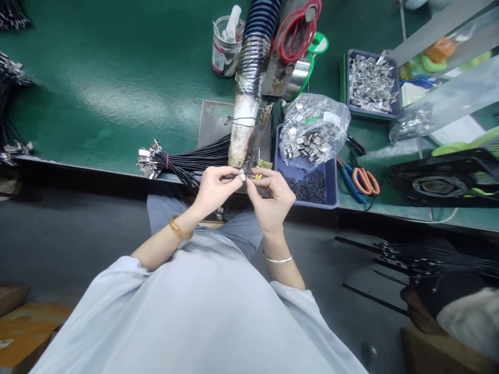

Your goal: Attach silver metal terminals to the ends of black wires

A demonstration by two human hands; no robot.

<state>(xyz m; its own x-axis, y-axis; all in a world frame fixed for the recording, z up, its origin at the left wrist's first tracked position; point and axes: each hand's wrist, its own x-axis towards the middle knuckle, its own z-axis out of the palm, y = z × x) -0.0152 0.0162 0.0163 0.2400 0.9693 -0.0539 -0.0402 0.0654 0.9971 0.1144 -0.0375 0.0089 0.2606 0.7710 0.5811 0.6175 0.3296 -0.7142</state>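
Note:
My left hand (215, 188) pinches the end of a black cable, with a small metal connector shell (243, 176) at its fingertips. My right hand (271, 196) is closed in a pinch on the same small metal part from the right. Both hands meet at the bench edge, just under the ribbed fume hose (249, 78). A bundle of black cables with metal ends (171, 161) lies to the left of my left hand, tied with a red band.
A blue tray (331, 179) holds small black pieces and a plastic bag of metal shells (312, 132). Another tray of metal shells (370, 83) sits behind. Blue and orange pliers (360, 179), a jar (225, 47), a solder spool (300, 72) and more cables (429, 259) lie around.

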